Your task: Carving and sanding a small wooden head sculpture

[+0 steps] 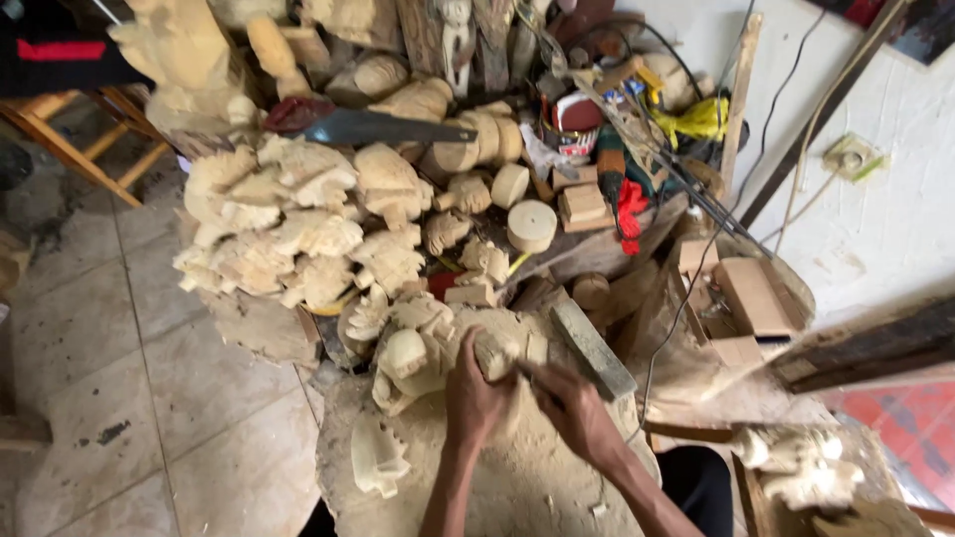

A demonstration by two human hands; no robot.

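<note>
A: Overhead, what fills the view?
B: A stump used as a workbench, behind it a heap of pale rough carvings and a handsaw.
A: And the hands?
B: The left hand is closed around a small carving on the stump; the right hand pinches a thin tool against it, its tip hidden.

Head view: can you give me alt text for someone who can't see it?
Two hands, left hand and right hand, grip a pale wood carving on a sawdust-covered stump. Behind lie piled rough carvings and a handsaw.
</note>
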